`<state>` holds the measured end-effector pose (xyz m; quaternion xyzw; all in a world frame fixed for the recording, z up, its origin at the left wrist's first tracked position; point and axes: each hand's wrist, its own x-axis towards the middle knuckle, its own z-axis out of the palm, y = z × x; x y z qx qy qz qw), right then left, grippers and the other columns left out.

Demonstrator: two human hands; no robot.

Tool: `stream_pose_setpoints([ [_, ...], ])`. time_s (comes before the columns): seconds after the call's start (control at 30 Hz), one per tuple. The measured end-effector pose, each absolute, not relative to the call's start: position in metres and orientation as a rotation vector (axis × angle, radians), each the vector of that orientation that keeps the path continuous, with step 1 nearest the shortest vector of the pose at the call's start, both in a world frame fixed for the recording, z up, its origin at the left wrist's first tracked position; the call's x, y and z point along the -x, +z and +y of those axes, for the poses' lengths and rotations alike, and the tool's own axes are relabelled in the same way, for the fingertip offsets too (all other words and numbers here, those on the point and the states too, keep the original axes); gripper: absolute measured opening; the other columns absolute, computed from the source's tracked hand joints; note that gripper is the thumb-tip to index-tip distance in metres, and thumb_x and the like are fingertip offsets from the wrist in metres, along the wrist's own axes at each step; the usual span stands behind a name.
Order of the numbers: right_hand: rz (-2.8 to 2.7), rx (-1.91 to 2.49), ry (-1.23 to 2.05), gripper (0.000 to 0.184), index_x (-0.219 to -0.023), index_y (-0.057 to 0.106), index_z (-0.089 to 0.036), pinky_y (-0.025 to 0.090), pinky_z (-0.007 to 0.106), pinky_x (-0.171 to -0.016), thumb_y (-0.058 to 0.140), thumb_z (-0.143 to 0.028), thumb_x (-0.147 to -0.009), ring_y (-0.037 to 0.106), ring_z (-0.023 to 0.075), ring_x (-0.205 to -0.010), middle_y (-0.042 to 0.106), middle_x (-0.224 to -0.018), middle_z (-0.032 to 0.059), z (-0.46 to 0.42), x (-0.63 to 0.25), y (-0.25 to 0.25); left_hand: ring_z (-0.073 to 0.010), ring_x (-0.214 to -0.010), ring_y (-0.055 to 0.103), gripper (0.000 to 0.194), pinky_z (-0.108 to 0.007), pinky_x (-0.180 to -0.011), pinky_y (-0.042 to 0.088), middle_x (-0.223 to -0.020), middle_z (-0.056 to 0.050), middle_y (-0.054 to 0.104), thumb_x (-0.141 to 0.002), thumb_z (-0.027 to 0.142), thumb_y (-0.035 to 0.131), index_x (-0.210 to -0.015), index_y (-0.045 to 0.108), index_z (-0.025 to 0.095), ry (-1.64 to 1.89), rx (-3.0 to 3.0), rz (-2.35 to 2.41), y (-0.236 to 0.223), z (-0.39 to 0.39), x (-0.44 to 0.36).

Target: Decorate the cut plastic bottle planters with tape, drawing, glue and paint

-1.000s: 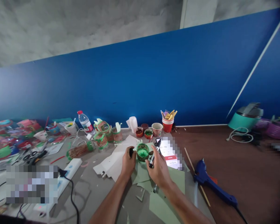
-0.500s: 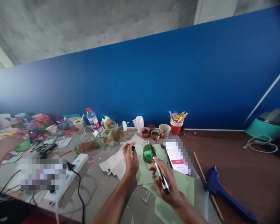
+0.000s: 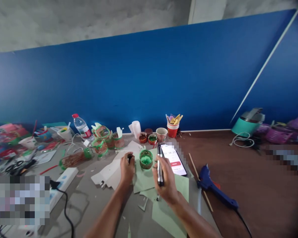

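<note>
Fingers of the right hand (image 3: 167, 182) pinch a black-and-silver marker (image 3: 160, 169), its barrel nearly in line with the view's vertical; which end is the tip cannot be told. Fingers of the left hand (image 3: 126, 171) are curled, thumb side up, around a small black piece (image 3: 129, 159), mostly hidden; whether it is the marker's cap is unclear. Between the hands a small round pot (image 3: 146, 161), green at the rim and inside and brownish on the outer wall, stands upright on light green paper (image 3: 142, 182). Left hand is apart from the pot; right fingertips lie just beside it, contact uncertain. White paper (image 3: 111, 175) lies left of the green sheet, partly behind the left hand. A lit phone (image 3: 180, 168) lies face up beyond the right hand, timer on screen. Right of it, a blue glue gun (image 3: 215, 190) lies across a thin wooden stick (image 3: 193, 164) on the counter (image 3: 248, 175). At the back, a red-and-white paper cup (image 3: 172, 131) holds assorted utensils (image 3: 176, 119).
</note>
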<state>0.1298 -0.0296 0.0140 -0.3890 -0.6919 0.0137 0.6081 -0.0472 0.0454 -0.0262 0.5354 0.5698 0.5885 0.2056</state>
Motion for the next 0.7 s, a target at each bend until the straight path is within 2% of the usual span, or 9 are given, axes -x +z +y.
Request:
stream_pose_setpoints([
  [0.07,-1.536,0.954,0.035,0.049,-0.139,0.039,-0.022,0.057,0.043,-0.081,0.048,-0.015,-0.092,0.063,0.0263,-0.099,0.061,-0.111,0.0141,-0.025,-0.132,0.014,-0.0229,-0.087,0.063,0.017,-0.038,-0.085,0.047,-0.092,-0.008,0.069,-0.079,0.028,0.061,-0.094,0.064,0.02,1.61,-1.493,1.581,-0.023,0.044,0.046],
  [0.17,-1.526,0.956,0.086,0.042,-0.135,0.041,-0.021,0.057,0.04,-0.079,0.046,-0.018,-0.094,0.065,0.0244,-0.095,0.061,-0.107,0.0128,-0.025,-0.132,0.014,-0.0179,-0.075,0.063,0.026,-0.031,-0.071,0.048,-0.083,-0.003,0.065,-0.083,0.031,0.056,-0.107,0.057,0.02,1.634,-1.429,1.511,-0.015,0.038,0.04],
  [0.3,-1.554,0.847,0.167,0.037,-0.134,0.043,-0.022,0.057,0.038,-0.078,0.043,-0.025,-0.097,0.065,0.0227,-0.09,0.063,-0.102,0.0111,-0.031,-0.131,0.013,-0.011,-0.055,0.052,0.032,-0.025,-0.057,0.043,-0.074,0.005,0.054,-0.086,0.032,0.052,-0.116,0.046,0.021,1.761,-1.329,1.353,-0.002,0.028,0.034],
  [0.43,-1.568,0.726,0.312,0.037,-0.13,0.048,-0.022,0.057,0.035,-0.07,0.038,-0.041,-0.1,0.065,0.0208,-0.079,0.063,-0.094,0.0089,-0.037,-0.133,0.017,-0.0132,-0.069,0.054,0.031,-0.027,-0.068,0.047,-0.083,0.001,0.055,-0.081,0.028,0.059,-0.109,0.048,0.022,1.888,-1.41,1.259,0.004,0.021,0.032],
  [0.53,-1.5,0.687,0.466,0.042,-0.122,0.056,-0.023,0.054,0.031,-0.062,0.038,-0.053,-0.098,0.063,0.0183,-0.07,0.062,-0.089,0.0063,-0.038,-0.137,0.024,-0.0169,-0.081,0.057,0.023,-0.032,-0.079,0.047,-0.09,-0.002,0.057,-0.078,0.024,0.06,-0.099,0.051,0.023,1.971,-1.52,1.295,0.003,0.019,0.032],
  [0.63,-1.455,0.663,0.581,0.042,-0.114,0.061,-0.023,0.052,0.028,-0.058,0.04,-0.055,-0.097,0.06,0.0165,-0.065,0.062,-0.085,0.0049,-0.037,-0.139,0.029,-0.0193,-0.086,0.059,0.016,-0.035,-0.085,0.047,-0.088,-0.003,0.06,-0.081,0.02,0.055,-0.097,0.055,0.023,1.932,-1.725,1.392,-0.001,0.018,0.031],
  [0.7,-1.433,0.638,0.659,0.04,-0.114,0.062,-0.023,0.05,0.027,-0.055,0.042,-0.053,-0.097,0.058,0.0148,-0.062,0.062,-0.084,0.0044,-0.037,-0.14,0.028,-0.02,-0.089,0.062,0.021,-0.036,-0.086,0.048,-0.091,-0.005,0.063,-0.085,0.019,0.052,-0.104,0.057,0.023,1.87,-1.861,1.405,-0.003,0.018,0.032],
])
